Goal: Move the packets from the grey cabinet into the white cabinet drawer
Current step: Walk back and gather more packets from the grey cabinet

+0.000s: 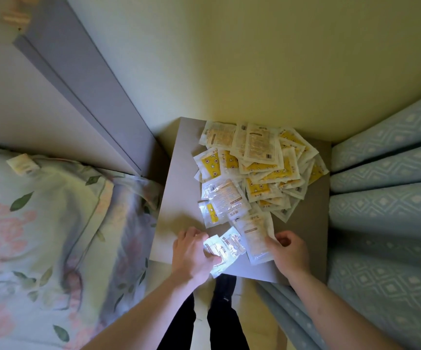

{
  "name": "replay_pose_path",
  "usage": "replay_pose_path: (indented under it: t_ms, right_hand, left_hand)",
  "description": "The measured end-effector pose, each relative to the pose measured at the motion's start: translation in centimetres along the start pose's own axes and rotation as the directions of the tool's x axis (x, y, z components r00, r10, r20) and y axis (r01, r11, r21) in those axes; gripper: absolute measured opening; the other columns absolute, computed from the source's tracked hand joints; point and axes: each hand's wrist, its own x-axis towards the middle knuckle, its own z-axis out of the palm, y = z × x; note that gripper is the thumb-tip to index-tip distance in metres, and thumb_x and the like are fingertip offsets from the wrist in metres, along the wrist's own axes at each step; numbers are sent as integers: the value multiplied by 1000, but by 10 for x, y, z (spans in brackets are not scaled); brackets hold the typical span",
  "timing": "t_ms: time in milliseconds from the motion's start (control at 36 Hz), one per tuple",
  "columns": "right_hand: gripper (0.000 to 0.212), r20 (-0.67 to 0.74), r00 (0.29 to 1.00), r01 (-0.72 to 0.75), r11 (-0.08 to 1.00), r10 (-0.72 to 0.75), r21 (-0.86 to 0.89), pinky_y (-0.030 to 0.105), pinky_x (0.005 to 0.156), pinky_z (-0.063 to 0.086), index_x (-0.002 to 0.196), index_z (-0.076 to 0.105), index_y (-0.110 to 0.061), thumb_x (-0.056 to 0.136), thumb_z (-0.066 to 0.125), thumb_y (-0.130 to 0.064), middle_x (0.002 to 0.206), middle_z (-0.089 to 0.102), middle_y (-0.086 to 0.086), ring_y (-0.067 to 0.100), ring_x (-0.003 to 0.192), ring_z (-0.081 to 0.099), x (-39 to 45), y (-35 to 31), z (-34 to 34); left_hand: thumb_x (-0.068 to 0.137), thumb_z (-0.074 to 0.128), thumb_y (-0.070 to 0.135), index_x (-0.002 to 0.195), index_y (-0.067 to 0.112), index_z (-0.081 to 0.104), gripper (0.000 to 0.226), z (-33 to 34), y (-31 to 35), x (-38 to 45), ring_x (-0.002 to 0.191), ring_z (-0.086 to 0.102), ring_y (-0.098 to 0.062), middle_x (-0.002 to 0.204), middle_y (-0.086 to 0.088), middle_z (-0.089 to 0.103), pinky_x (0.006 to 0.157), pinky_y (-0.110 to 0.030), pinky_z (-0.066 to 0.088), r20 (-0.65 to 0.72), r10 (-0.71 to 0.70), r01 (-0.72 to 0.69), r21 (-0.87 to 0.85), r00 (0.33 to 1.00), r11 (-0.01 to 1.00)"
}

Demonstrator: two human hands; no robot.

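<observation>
Head view: your left hand [194, 253] fingers curl round several packets [226, 248]; your right hand [290, 251] fingers pinch another packet's [256, 238] edge.

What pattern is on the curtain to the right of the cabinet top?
Pale blue with a white diamond pattern, seen in the head view on the curtain.

Person, seen from above: two bare forearms entering from 7 and 5 o'clock, no sleeves in view; left hand [194, 253] and right hand [290, 253] ungloved, no rings, watch or bands visible; black trousers [219, 322] at 6 o'clock, two legs, a faint small mark on the right one
</observation>
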Motion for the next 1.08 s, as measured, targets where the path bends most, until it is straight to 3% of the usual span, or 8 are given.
replay_pose_path:
  t_ms: [111, 250, 361, 472, 639, 778, 889, 1083]
  right_hand:
    - [17, 3, 1000, 25, 999, -25, -40, 28, 57, 43, 85, 64, -13, 86, 77, -24, 85, 69, 1, 17, 76, 64, -6, 6, -13]
    - [15, -23, 999, 40, 998, -41, -51, 29, 56, 44, 83, 62, -12, 87, 75, -18, 78, 71, 2, 19, 71, 66, -8, 17, -23]
    - [13, -34, 999, 8, 999, -10, -44, 30, 59, 49, 93, 63, -17, 88, 75, -19, 80, 72, -5, 15, 73, 68, -5, 28, -23]
    - [18, -21, 1000, 19, 999, -20, -35, 23, 57, 45, 104, 63, -25, 89, 73, -22, 85, 71, -8, 9, 76, 67, -4, 32, -20]
    - [4, -48, 998, 30, 997, -33, -66, 22, 56, 44, 89, 71, -19, 92, 68, -18, 84, 73, -3, 8, 74, 65, 0, 33, -15]
    - [6, -58, 998, 9, 997, -13, -75, 24, 58, 44, 89, 70, -15, 93, 66, -19, 84, 71, -2, 15, 75, 65, 5, 32, -10]
    - [7, -53, 999, 10, 999, -13, -52, 28, 60, 47, 88, 66, -16, 94, 64, -21, 85, 72, 0, 18, 77, 67, 7, 30, -9]
    - [4, -24, 999, 31, 999, -31, -13, 23, 57, 45, 94, 65, -16, 95, 65, -19, 87, 72, -5, 10, 77, 67, 0, 26, -13]
  left_hand:
    - [73, 79, 54, 88, 28, 62, 34, -8, -5, -7, 92, 62, -12, 97, 17, 68, 77, -27, 49, 22, 10, -6, -147, 1000, 989]
    - [76, 83, 47, 92, 28, 70, 29, -45, 9, -7, 81, 64, -2, 92, 17, 74, 65, -22, 52, -1, 108, -106, -238, 994, 965]
    - [77, 84, 43, 108, 24, 71, 38, -73, 26, 22, 105, 60, -2, 121, 20, 66, 87, -18, 51, -12, 213, -209, -246, 977, 946]
    - [75, 84, 46, 110, 17, 73, 47, -76, 39, 60, 130, 50, -14, 145, 11, 53, 109, -30, 43, -63, 228, -235, -135, 972, 963]
    - [74, 83, 50, 136, 25, 63, 69, -65, 48, 85, 139, 37, -22, 152, 3, 41, 118, -34, 30, -94, 151, -158, -76, 984, 984]
    - [74, 80, 58, 120, 23, 71, 59, -55, 44, 91, 115, 52, -23, 120, 1, 64, 103, -37, 43, -97, 35, -45, -98, 995, 994]
    - [73, 83, 55, 100, 22, 72, 44, -54, 36, 84, 85, 68, -17, 88, 7, 74, 81, -39, 56, -45, -26, 11, -303, 999, 953]
    - [72, 91, 28, 82, 24, 67, 26, -55, 16, 50, 77, 76, -13, 88, 6, 79, 64, -40, 62, 19, -98, 90, -585, 995, 806]
